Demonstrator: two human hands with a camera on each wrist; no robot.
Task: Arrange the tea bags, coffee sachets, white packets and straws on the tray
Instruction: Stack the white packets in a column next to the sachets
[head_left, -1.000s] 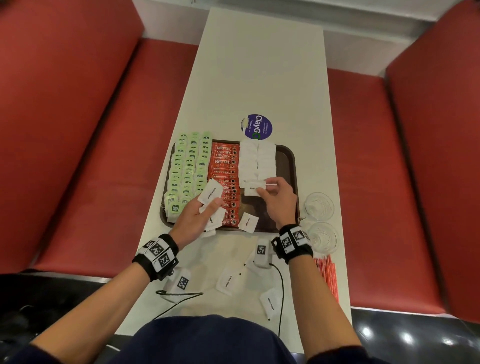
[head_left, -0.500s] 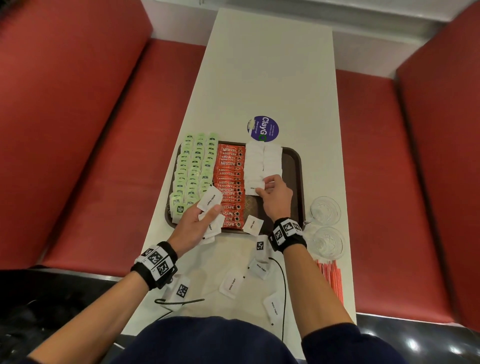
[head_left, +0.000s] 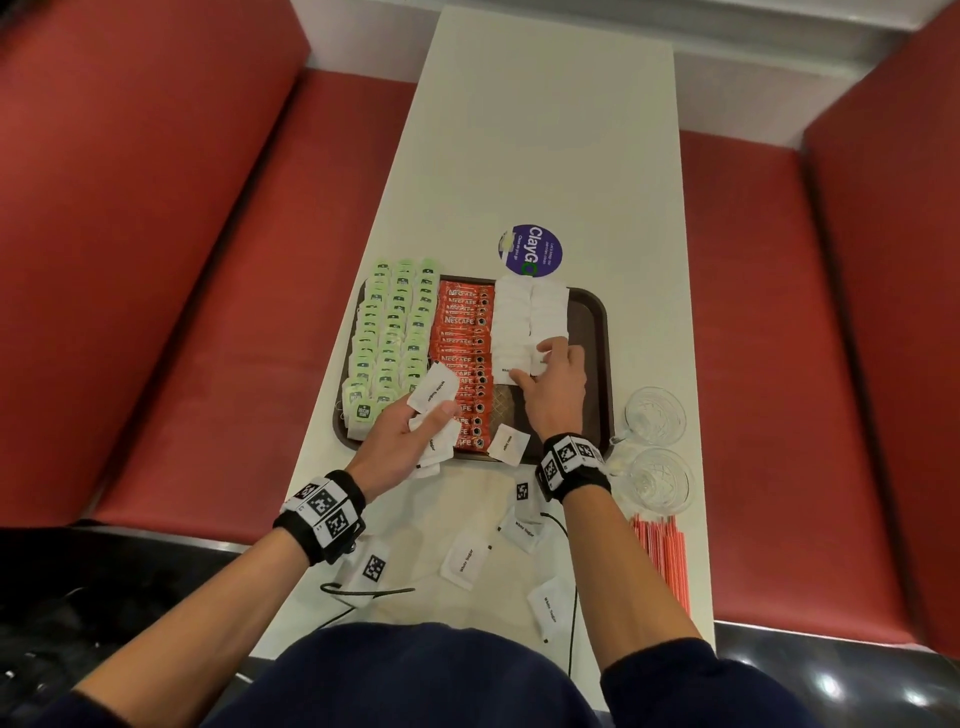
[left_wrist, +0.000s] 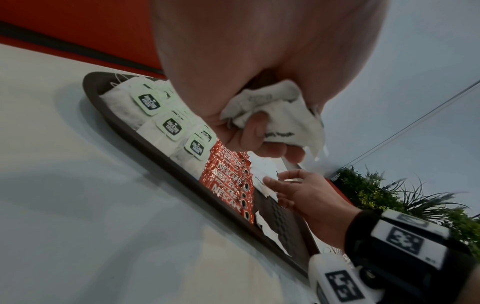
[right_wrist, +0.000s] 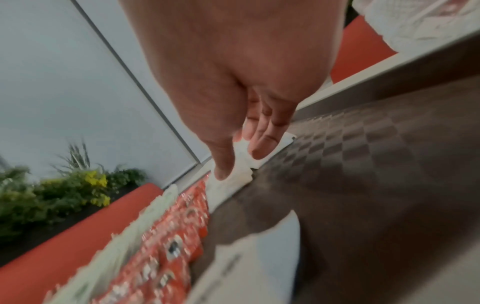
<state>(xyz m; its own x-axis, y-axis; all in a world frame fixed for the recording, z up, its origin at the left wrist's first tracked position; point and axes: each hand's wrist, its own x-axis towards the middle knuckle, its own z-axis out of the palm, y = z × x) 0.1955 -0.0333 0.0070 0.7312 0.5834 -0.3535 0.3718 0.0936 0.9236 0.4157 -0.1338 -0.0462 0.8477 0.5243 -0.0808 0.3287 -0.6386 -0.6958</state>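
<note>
A brown tray (head_left: 592, 322) holds rows of green tea bags (head_left: 395, 332), orange coffee sachets (head_left: 465, 353) and white packets (head_left: 527, 317). My left hand (head_left: 426, 415) hovers over the tray's near left part and grips a bunch of white packets (head_left: 434, 392), seen crumpled in the left wrist view (left_wrist: 280, 115). My right hand (head_left: 535, 364) lies with straight fingers on the nearest white packets of the rows (right_wrist: 233, 181). One white packet (head_left: 509, 441) leans on the tray's near rim. Orange straws (head_left: 662, 561) lie at the table's right edge.
Several loose white packets (head_left: 465, 561) lie on the white table between my arms. Two glass cups (head_left: 654, 415) stand right of the tray, above the straws. A purple sticker (head_left: 530, 249) sits behind the tray. Red benches flank the table.
My right hand has carried a white packet forward and laid it at the near end of the white rows, fingers now flat on it. The left hand keeps its bunch.
</note>
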